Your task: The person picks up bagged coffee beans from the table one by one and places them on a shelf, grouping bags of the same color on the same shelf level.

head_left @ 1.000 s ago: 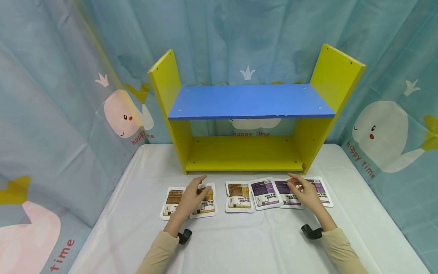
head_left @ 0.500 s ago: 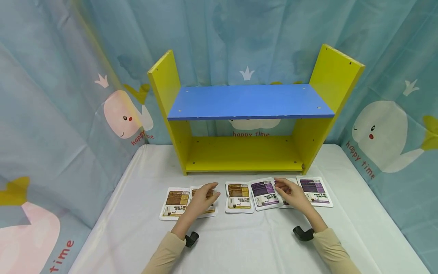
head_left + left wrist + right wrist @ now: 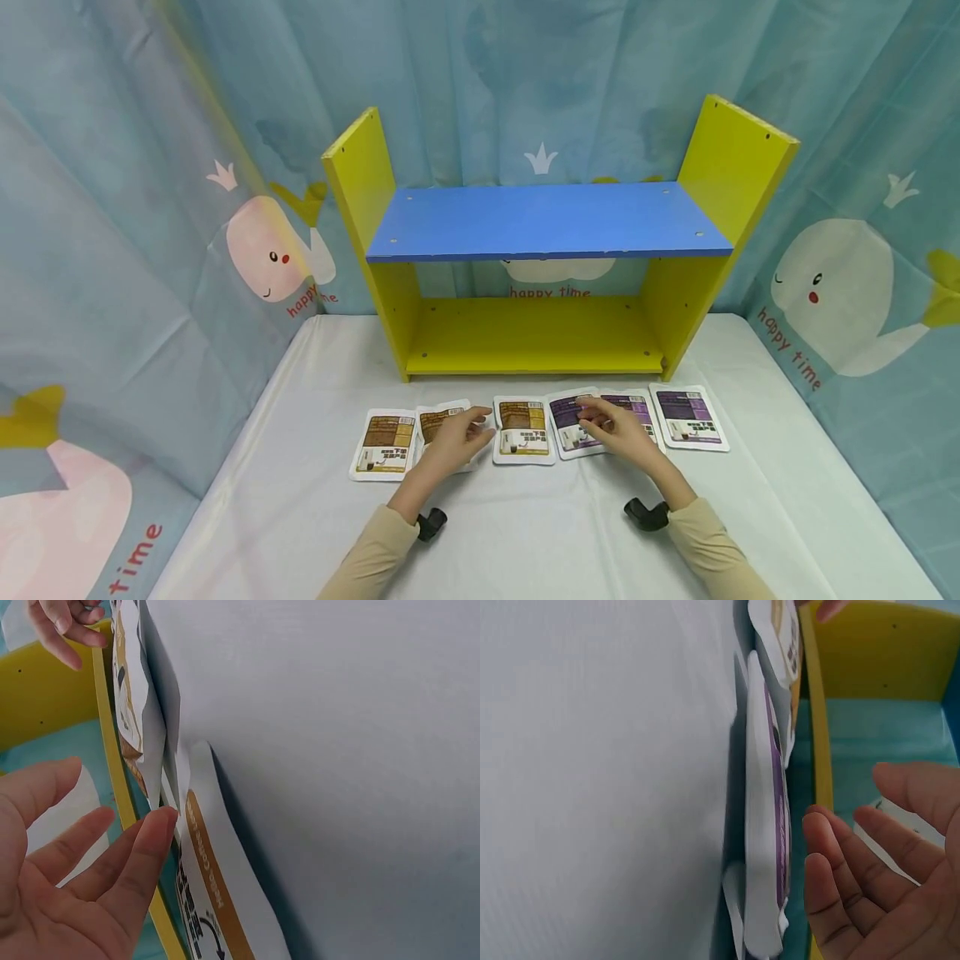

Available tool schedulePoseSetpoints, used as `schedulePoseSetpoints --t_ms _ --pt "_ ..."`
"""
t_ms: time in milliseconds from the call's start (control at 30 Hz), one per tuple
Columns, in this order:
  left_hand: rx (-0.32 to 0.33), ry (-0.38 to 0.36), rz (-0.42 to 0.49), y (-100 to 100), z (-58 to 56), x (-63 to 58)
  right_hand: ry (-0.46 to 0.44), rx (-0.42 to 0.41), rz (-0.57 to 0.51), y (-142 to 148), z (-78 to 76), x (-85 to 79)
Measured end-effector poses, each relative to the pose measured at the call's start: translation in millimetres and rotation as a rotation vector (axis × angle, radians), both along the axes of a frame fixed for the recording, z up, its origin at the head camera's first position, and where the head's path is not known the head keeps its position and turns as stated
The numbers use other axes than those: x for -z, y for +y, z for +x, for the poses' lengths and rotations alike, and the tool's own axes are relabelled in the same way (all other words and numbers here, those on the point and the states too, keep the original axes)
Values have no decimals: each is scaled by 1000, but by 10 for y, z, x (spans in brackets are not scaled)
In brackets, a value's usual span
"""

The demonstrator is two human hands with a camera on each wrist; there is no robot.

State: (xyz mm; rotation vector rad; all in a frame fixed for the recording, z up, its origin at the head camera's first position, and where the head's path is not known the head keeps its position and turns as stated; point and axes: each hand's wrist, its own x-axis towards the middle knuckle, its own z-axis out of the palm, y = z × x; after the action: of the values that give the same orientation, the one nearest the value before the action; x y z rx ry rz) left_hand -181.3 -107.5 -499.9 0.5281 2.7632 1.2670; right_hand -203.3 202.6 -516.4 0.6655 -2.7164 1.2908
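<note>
Flat white pouches with printed labels lie in a row on the white table. My left hand is over the middle brown-label pouch, its loosely bent fingers pointing toward the right brown-label pouch. Another brown-label pouch lies at the left end. My right hand hovers over the left purple-label pouch, partly covering it and the middle purple-label pouch. A third purple-label pouch lies at the right end. In both wrist views, the left fingers and right fingers grip nothing.
Behind the pouches stands a yellow shelf unit with upright side panels and a blue middle board. Pale blue curtains with whale prints hang behind and beside the white table.
My right hand has moved left, off the right purple-label pouch, to above the left one. My left hand has shifted right toward the right brown-label pouch. The pouches look unmoved.
</note>
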Motion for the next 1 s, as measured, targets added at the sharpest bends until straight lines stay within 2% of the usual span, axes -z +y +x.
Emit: schedulePoseSetpoints --t_ms 533,633,833,1000 --pt "18 -27 -52 143 -43 82 -36 -192 -34 -277 0 106" --pt "20 -35 -48 168 -55 82 -56 -206 -22 -327 0 96" --pt "39 -48 -22 210 -37 100 -38 -202 48 -406 14 121" --pt "29 -45 -14 220 -11 141 -27 -187 33 -454 50 150"
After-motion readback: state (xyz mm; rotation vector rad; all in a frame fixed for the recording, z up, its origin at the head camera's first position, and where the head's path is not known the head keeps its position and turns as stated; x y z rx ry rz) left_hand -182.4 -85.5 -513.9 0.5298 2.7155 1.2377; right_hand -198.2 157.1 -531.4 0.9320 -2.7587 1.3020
